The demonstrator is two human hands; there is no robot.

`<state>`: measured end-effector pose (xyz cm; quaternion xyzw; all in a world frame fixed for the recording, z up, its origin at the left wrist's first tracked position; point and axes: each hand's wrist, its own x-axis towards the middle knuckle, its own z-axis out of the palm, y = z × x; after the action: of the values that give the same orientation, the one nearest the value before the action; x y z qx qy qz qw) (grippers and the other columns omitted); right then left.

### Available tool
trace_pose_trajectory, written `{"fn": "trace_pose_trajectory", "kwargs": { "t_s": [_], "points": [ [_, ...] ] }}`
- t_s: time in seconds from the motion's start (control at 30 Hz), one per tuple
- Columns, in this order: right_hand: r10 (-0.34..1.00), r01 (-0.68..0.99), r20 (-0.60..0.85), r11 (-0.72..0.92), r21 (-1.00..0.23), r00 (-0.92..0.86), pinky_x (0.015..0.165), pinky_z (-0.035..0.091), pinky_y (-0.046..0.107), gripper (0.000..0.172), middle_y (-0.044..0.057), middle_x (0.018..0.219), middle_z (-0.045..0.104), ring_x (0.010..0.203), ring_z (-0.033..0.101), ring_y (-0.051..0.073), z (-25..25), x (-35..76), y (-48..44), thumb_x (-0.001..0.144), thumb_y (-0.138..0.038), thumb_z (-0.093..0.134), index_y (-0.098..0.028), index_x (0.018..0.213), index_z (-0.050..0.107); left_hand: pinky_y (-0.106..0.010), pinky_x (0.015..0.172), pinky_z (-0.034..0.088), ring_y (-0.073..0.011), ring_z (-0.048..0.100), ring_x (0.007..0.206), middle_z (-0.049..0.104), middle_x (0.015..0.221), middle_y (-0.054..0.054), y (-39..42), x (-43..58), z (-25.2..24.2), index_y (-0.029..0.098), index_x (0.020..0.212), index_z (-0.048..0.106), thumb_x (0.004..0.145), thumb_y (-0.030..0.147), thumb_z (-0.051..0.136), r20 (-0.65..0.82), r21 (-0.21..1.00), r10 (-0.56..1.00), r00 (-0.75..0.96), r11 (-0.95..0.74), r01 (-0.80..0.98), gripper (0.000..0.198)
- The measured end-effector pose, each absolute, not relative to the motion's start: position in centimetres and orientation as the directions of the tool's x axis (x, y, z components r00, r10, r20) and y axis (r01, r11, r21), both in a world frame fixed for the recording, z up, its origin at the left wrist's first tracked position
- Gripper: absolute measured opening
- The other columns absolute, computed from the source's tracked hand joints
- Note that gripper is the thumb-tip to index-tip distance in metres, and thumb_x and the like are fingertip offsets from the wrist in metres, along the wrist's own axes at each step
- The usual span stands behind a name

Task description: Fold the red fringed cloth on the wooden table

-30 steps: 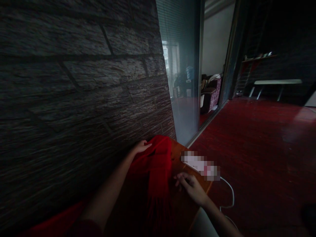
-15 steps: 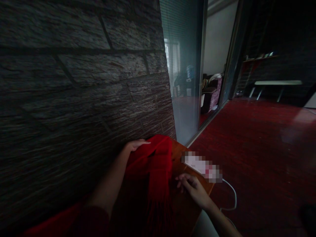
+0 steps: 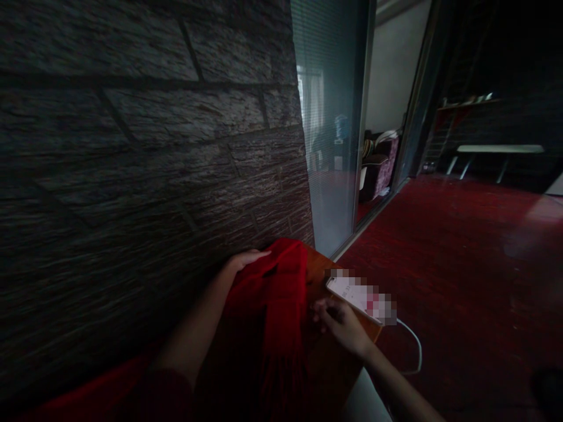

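A rough stone wall (image 3: 176,146) occupies the left. Beside its base, the left hand (image 3: 248,258), fingers extended, rests along the far left edge of a red scarf (image 3: 288,272); whether it pinches the cloth cannot be told. The scarf lies folded on a wooden desk (image 3: 317,266), one fringed end directed toward the viewer. To its right, the right hand (image 3: 341,322) is partly open, fingers loosely curled, with nothing visible in its grasp. Just beyond that hand, a phone (image 3: 352,293), partly pixelated, lies at the desk's right edge; a white cable (image 3: 420,346) loops farther right.
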<state>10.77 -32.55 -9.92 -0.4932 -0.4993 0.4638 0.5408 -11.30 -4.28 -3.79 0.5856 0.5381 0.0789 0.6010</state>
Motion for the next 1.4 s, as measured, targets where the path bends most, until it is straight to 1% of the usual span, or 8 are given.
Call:
{"fn": "trace_pose_trajectory", "kwargs": {
  "t_s": [0.17,0.23,0.33,0.47,0.67,1.0,1.27,1.4],
  "points": [
    [0.97,0.458,0.202,0.12,-0.881,0.134,0.077,0.052,0.027,0.031,0.007,0.098,0.069,0.083,0.066,0.017,-4.7,12.3,-22.6,0.087,-0.022,0.054,-0.017,0.117,0.062,-0.031,0.069,0.055,-0.025,0.072,0.07,0.078,0.083,-0.007,-4.4,-11.7,-3.8,0.015,0.094,0.076,0.055,0.062,0.082,-0.524,0.82,0.739,0.423,0.304,0.485,0.061],
    [0.969,0.666,0.182,0.024,-0.746,0.169,0.096,0.047,0.031,0.053,0.013,0.125,0.061,0.112,0.061,0.023,-3.8,12.1,-18.5,0.079,-0.018,0.064,-0.016,0.132,0.054,-0.031,0.071,0.056,-0.0255,0.073,0.076,0.078,0.087,-0.007,-4.4,-11.9,-3.9,0.016,0.098,0.076,0.056,0.062,0.081,-0.516,0.832,0.737,0.437,0.31,0.459,0.062],
    [0.97,0.752,0.12,-0.084,-0.654,0.213,0.107,0.039,0.038,0.082,0.022,0.144,0.044,0.131,0.046,0.033,-4.3,11.1,-14.3,0.074,-0.024,0.072,-0.01,0.147,0.037,-0.033,0.077,0.056,-0.027,0.073,0.085,0.078,0.093,-0.008,-4.2,-12.0,-4.2,0.017,0.103,0.075,0.061,0.062,0.079,-0.506,0.848,0.726,0.466,0.32,0.422,0.062],
    [0.971,0.801,0.072,-0.146,-0.581,0.23,0.102,0.044,0.037,0.072,0.017,0.139,0.051,0.127,0.052,0.029,-6.1,9.9,-12.1,0.086,-0.034,0.059,-0.017,0.151,0.032,-0.032,0.085,0.055,-0.0268,0.071,0.099,0.076,0.106,-0.007,-4.0,-12.2,-4.6,0.02,0.109,0.074,0.069,0.061,0.075,-0.476,0.874,0.716,0.51,0.32,0.367,0.057],
    [0.959,0.806,0.006,-0.234,-0.543,0.282,0.086,0.05,0.038,0.041,0.014,0.116,0.068,0.106,0.066,0.028,-7.2,10.2,-11.0,0.094,-0.031,0.042,-0.024,0.133,0.054,-0.034,0.081,0.057,-0.0272,0.073,0.092,0.077,0.101,-0.009,-4.1,-13.4,-4.2,0.017,0.106,0.074,0.065,0.061,0.078,-0.502,0.859,0.701,0.506,0.333,0.389,0.061],
    [0.977,0.781,-0.017,-0.179,-0.598,0.211,0.088,0.048,0.028,0.037,0.012,0.119,0.069,0.112,0.064,0.025,-8.8,12.2,-10.0,0.095,-0.027,0.044,-0.018,0.124,0.065,-0.028,0.058,0.052,-0.0231,0.07,0.065,0.077,0.083,-0.011,-6.5,-17.5,-2.1,0.014,0.079,0.076,0.054,0.069,0.08,-0.551,0.749,0.722,0.418,0.207,0.63,0.061],
    [0.987,0.762,0.019,-0.111,-0.637,0.159,0.087,0.049,0.026,0.034,0.011,0.115,0.071,0.107,0.066,0.024,-8.1,12.9,-9.8,0.092,-0.031,0.054,-0.018,0.119,0.069,-0.031,0.074,0.054,-0.0261,0.071,0.086,0.077,0.095,-0.008,-9.0,-19.9,-3.4,0.016,0.095,0.075,0.063,0.076,0.067,-0.197,0.869,0.941,0.274,0.039,0.493,0.068],
    [0.988,0.745,0.038,-0.088,-0.661,0.15,0.092,0.048,0.028,0.033,0.011,0.121,0.069,0.111,0.064,0.025,-8.5,12.8,-10.0,0.092,-0.027,0.053,-0.018,0.12,0.069,-0.031,0.08,0.051,-0.0275,0.068,0.092,0.076,0.091,-0.007,-10.0,-20.1,-5.0,0.016,0.084,0.072,0.069,0.069,0.063,-0.015,0.842,0.989,0.147,-0.067,0.535,0.055]
  ]
}}
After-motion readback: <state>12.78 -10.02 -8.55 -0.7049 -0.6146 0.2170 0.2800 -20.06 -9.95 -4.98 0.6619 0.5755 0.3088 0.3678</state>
